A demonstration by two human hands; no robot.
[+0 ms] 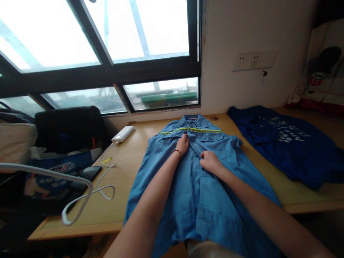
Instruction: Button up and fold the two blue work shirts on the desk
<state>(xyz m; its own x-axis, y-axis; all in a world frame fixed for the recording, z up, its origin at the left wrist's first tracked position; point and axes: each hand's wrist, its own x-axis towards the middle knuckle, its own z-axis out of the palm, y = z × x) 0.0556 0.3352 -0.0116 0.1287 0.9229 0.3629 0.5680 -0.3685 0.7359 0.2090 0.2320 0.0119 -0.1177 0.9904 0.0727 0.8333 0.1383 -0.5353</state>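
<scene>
A light blue work shirt (193,186) with a yellow-green reflective stripe across the chest lies front up on the wooden table (126,161), its hem hanging over the near edge. My left hand (183,142), a bead bracelet on its wrist, pinches the shirt's front placket just below the stripe. My right hand (209,160) is curled closed on the placket a little lower and to the right. Both sets of fingers grip the cloth along the button line.
A dark blue T-shirt (290,143) with white print lies at the table's right. A white power bank (123,133) with its cable (106,179), a phone (90,172), a black bag (70,127) and a white hanger (67,200) are at the left. The window and wall sockets (252,61) stand behind.
</scene>
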